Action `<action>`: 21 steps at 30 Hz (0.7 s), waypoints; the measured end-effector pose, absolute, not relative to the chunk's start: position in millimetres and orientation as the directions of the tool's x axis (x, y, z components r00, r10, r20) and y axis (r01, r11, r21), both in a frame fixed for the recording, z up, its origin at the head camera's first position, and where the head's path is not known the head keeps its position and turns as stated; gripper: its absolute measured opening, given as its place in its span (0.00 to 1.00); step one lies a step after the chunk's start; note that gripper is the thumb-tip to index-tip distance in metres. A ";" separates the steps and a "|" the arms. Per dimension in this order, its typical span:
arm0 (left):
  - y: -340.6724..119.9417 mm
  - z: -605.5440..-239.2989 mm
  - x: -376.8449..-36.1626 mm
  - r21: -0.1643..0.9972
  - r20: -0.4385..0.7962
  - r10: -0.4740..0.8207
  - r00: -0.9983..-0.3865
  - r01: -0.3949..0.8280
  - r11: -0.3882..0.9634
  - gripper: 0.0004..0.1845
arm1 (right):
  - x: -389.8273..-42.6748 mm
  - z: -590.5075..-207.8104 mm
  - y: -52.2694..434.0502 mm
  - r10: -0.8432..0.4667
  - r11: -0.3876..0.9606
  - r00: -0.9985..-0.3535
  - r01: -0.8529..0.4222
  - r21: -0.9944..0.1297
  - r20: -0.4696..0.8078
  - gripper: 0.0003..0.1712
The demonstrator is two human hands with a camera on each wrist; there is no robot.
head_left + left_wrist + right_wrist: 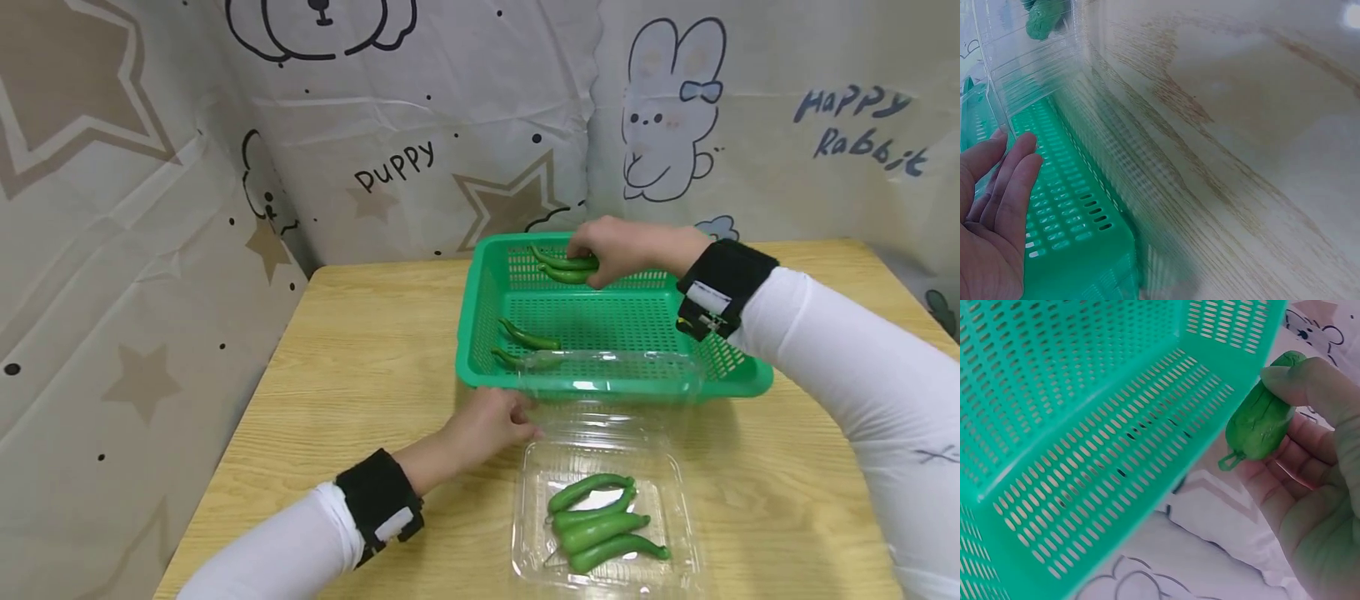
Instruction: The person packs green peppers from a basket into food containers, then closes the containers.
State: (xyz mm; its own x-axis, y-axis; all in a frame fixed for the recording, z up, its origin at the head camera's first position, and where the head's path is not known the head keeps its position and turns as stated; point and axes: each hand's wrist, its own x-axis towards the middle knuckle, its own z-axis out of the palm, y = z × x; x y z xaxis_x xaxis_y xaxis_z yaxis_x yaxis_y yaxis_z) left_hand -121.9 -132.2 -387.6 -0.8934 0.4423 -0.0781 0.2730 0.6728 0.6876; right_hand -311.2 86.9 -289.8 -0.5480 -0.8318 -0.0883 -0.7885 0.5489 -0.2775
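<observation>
Green peppers (568,267) at the basket's twelve o'clock wall, pinched lifted in the right hand (622,250), thumb curled over one. Green basket (480,367) holding two more at eight o'clock. Left hand (491,421), fingers straight, steadying the clear clamshell's (525,500) lid open; four peppers inside already.

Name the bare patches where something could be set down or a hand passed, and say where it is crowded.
Free: the table left of the green basket, bordered by the curtain; the basket floor between the right hand and the two loose peppers. Crowded: the clear tray with its four peppers, and its lid, which the left hand touches.
</observation>
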 end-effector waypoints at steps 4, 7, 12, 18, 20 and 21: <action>-132.8 -389.7 -122.2 0.693 -0.072 0.442 -0.894 0.274 0.667 0.17 | -305.0 -277.6 89.6 -0.823 0.562 -0.560 -0.783 -0.266 -0.094 0.20; -133.4 -390.8 -122.5 0.699 -0.066 0.439 -0.896 0.273 0.661 0.17 | -298.4 -267.7 92.4 -0.821 0.566 -0.563 -0.782 -0.262 -0.095 0.21; -133.0 -389.9 -122.4 0.703 -0.062 0.436 -0.898 0.271 0.658 0.18 | -285.6 -252.0 97.7 -0.816 0.575 -0.567 -0.778 -0.253 -0.109 0.21; -130.6 -388.6 -121.0 0.690 -0.036 0.437 -0.899 0.294 0.661 0.14 | -266.8 -234.4 103.0 -0.827 0.560 -0.550 -0.783 -0.272 -0.119 0.20; -129.6 -388.1 -121.1 0.683 -0.031 0.438 -0.898 0.301 0.665 0.13 | -259.3 -228.7 104.6 -0.829 0.555 -0.545 -0.775 -0.302 -0.127 0.20; -129.3 -387.8 -121.1 0.679 -0.032 0.438 -0.898 0.302 0.669 0.13 | -255.4 -226.0 105.2 -0.830 0.553 -0.542 -0.770 -0.317 -0.132 0.21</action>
